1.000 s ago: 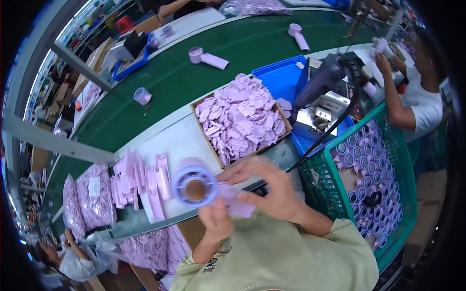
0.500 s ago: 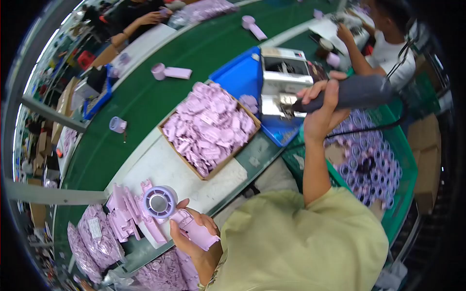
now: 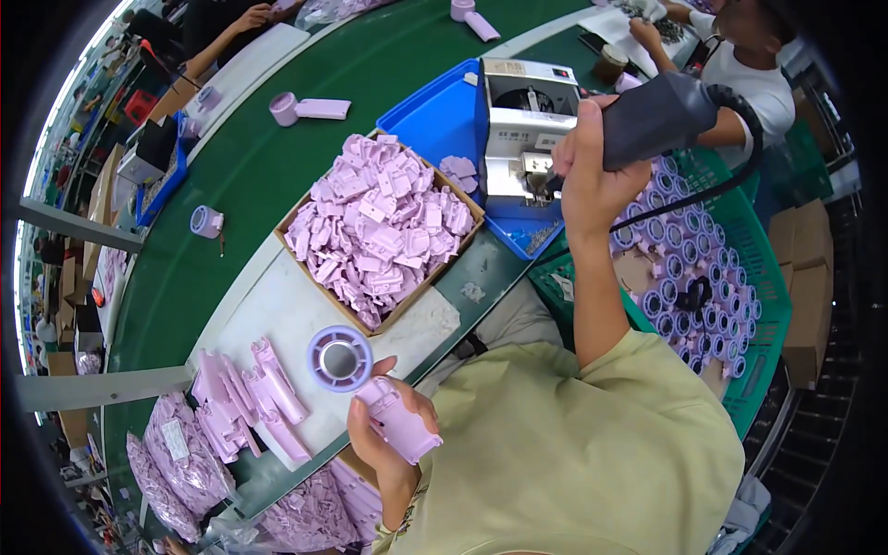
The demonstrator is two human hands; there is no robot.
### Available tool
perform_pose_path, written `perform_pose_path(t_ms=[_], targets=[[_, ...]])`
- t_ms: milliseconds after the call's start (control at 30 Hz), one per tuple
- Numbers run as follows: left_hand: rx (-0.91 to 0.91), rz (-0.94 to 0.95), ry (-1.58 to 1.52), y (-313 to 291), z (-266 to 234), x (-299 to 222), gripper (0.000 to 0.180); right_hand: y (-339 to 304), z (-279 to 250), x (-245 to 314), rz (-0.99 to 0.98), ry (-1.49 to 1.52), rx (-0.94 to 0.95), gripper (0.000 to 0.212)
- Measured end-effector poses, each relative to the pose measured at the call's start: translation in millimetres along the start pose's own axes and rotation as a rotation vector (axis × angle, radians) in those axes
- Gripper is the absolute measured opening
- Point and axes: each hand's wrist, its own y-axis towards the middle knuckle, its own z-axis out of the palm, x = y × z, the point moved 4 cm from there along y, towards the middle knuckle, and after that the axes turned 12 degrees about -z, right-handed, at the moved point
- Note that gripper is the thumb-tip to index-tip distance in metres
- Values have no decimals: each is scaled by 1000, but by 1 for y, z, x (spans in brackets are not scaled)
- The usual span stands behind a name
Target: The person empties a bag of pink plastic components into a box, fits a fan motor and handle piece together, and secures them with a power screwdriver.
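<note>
My right hand (image 3: 597, 190) is wrapped round a dark grey electric screwdriver (image 3: 661, 120). Its narrow end points down-left at the metal outlet of a silver box-shaped screw feeder (image 3: 532, 125); whether the tip touches is too small to tell. Low in the middle, my left hand (image 3: 381, 449) grips a pink handheld fan (image 3: 340, 359) by its handle. The fan's round lavender grille faces up, and the handle's pink shell (image 3: 402, 424) lies across my fingers. Left of it, several long pink handle shells (image 3: 227, 398) lie stacked on the white work surface (image 3: 407, 338).
A carton (image 3: 375, 324) heaped with small pink parts stands mid-table, beside a blue tray (image 3: 430, 106) under the feeder. Fans lie on the green conveyor belt (image 3: 240, 166). At right is a green crate (image 3: 772, 342) of fan heads. Bagged parts (image 3: 185, 449) sit lower left. Co-workers sit across and at upper right.
My left hand has carried the fan to the right, away from the stacked shells. The screwdriver's rear end has risen, so it slants more steeply down toward the feeder. My view has shifted slightly.
</note>
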Motion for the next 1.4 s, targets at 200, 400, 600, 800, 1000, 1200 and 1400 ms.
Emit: perform_pose_path(t_ms=[200,400,600,800,1000,1200,1400], targets=[[-86,-3,295,9,21,-9,54,-10,3,33,372,163,56,15],[-47,-147,205,35,52,-7,47,-11,14,104,316,1110,157,36],[21,-166,200,39,55,-1,49,-25,30,129,253,1147,324,40],[-8,-193,255,30,59,0,53,-33,34,128,279,1171,349,40],[-43,-189,247,27,58,1,56,-32,32,132,249,1165,365,41],[-34,-191,261,23,60,1,55,-33,29,135,236,1162,331,41],[-27,-206,290,20,61,4,55,-38,31,136,279,1147,325,41]])
